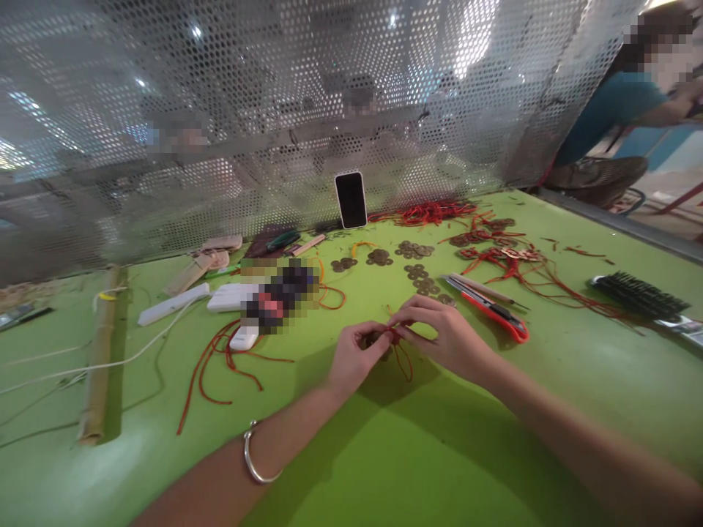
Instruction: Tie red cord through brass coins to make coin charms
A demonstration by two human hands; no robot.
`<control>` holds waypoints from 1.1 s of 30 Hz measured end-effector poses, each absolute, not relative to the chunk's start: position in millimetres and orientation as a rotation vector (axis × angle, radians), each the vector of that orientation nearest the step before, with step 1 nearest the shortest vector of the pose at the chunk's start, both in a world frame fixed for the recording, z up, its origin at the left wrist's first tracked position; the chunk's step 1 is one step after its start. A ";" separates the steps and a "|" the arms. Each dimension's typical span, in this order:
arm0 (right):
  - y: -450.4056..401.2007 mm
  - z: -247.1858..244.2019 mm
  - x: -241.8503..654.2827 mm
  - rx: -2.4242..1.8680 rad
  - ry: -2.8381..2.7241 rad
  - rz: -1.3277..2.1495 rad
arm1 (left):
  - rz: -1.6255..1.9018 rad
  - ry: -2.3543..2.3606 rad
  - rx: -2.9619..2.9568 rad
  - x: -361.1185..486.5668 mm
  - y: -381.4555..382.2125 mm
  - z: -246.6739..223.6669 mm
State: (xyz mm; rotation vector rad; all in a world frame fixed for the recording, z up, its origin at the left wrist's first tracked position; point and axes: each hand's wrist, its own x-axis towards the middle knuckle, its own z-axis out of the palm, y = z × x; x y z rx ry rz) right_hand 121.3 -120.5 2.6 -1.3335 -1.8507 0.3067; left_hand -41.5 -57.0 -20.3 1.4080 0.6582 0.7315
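Note:
At the middle of the green table my left hand [356, 357] pinches a small piece with dark coins, mostly covered by the fingers. A thin red cord [406, 364] hangs from it in a loop. My right hand [447, 333] meets the left one, its thumb and forefinger closed on the red cord at the piece. Just beyond the hands lie groups of dark, round coins [420, 278]. To the right of them is a red-handled utility knife [494, 311], beside a thin pointed tool with a pale handle [486, 289].
A phone [351, 200] leans against the perforated metal screen [263, 132]. Red cords [433, 212] heap at the back right, and a black brush [640, 296] lies rightmost. Leftward are a white power strip [173, 304], a bamboo stick [102, 359] and loose red cords [203, 380]. Another person sits beyond the right edge.

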 end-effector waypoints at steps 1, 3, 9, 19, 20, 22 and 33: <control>-120.4 3.0 121.5 -1.331 -1.845 0.315 | 0.728 0.657 1.416 -41.5 -57.1 -20.3; -120.3 3.8 121.9 -1.329 -1.839 0.331 | 0.726 0.656 1.430 -41.6 -57.2 -20.8; -121.2 3.0 118.5 -1.342 -1.824 0.347 | 0.706 0.644 1.473 -42.6 -55.9 -22.8; -117.9 6.3 124.2 -1.359 -1.706 0.313 | 0.657 0.629 1.519 -42.1 -61.8 -21.1; -118.0 6.8 125.7 -1.359 -1.717 0.324 | 0.661 0.634 1.515 -42.1 -61.7 -21.5; -118.7 6.7 127.0 -1.347 -1.762 0.355 | 0.668 0.639 1.507 -42.1 -60.7 -22.0; -119.7 2.3 122.2 -1.306 -1.872 0.390 | 0.690 0.641 1.499 -41.6 -57.4 -20.7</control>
